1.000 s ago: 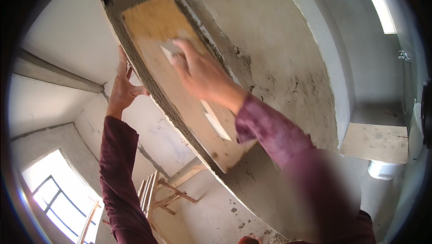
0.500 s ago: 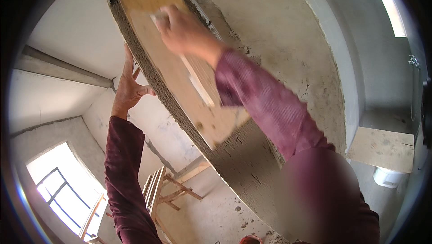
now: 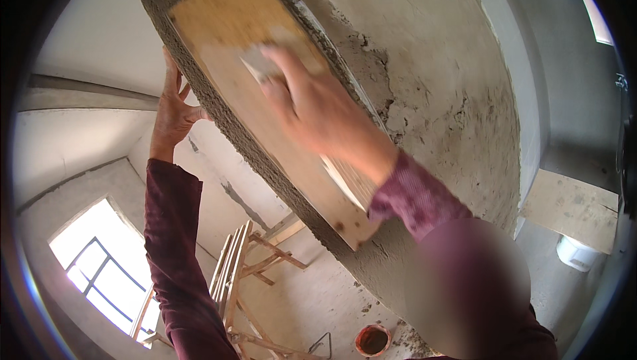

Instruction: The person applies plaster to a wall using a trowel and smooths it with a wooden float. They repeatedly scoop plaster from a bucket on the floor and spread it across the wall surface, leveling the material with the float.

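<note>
Plastered wall [image 3: 438,48] filled much of the head view; below, a red bucket [image 3: 359,341] held something dark. The right hand [image 3: 318,111] gripped the wooden float [image 3: 229,25], lower along the wall than half a second earlier; the left hand [image 3: 174,120], fingers spread, lay at the wall's edge.

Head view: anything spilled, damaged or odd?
Yes. Dark crumbs litter the floor beside the reddish bucket, looking like dropped mortar. The plaster right of the wooden float has a ragged, cracked patch, rough against the smoother surface around it. The right sleeve dissolves into a blur.
</note>
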The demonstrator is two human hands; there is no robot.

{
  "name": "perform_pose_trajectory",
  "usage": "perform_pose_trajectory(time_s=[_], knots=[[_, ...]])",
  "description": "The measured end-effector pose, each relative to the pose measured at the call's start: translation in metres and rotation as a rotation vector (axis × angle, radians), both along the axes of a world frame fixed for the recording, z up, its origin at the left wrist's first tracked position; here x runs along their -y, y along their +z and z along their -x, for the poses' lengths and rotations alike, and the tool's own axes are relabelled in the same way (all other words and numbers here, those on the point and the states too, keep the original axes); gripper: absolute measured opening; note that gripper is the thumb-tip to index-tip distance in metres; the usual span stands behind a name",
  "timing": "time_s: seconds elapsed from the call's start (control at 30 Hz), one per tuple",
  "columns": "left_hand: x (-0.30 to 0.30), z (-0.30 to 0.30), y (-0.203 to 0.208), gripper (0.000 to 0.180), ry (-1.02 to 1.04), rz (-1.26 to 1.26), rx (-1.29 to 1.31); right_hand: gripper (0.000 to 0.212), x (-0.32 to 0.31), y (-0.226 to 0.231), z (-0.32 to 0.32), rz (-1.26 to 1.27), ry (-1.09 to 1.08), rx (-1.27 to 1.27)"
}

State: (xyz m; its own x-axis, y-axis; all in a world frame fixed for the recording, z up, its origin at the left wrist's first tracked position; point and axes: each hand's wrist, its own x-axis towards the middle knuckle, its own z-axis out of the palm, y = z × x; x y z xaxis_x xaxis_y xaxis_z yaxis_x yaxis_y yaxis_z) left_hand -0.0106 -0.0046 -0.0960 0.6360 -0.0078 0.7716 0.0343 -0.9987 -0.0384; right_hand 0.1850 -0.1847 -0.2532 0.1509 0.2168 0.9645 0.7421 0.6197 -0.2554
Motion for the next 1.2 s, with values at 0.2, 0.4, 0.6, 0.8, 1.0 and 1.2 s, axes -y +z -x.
perform_pose_trajectory(time_s=[0.2, 0.4, 0.6, 0.8, 1.0, 1.2], knots=[[0.002, -0.002, 0.003, 0.159, 0.088, -0.011, 0.014, 0.055, 0.006, -0.176, -0.011, 0.079, -0.016, -0.020], [0.005, -0.006, -0.002, 0.155, 0.174, -0.044, 0.006, 0.059, 0.025, -0.323, -0.007, 0.261, -0.055, -0.074], [0.018, -0.004, -0.003, 0.157, 0.113, -0.056, 0.035, 0.055, 0.016, -0.188, -0.013, 0.204, -0.017, 0.034], [0.015, 0.003, -0.007, 0.155, 0.089, -0.072, 0.033, 0.045, -0.010, 0.011, -0.010, -0.159, -0.039, 0.077], [-0.008, -0.017, 0.002, 0.153, -0.084, -0.024, -0.005, 0.043, -0.006, 0.176, -0.029, -0.348, -0.312, 0.065], [-0.018, 0.008, 0.004, 0.150, 0.006, -0.100, -0.051, 0.034, -0.034, 0.002, -0.005, -0.329, -0.121, 0.109]])
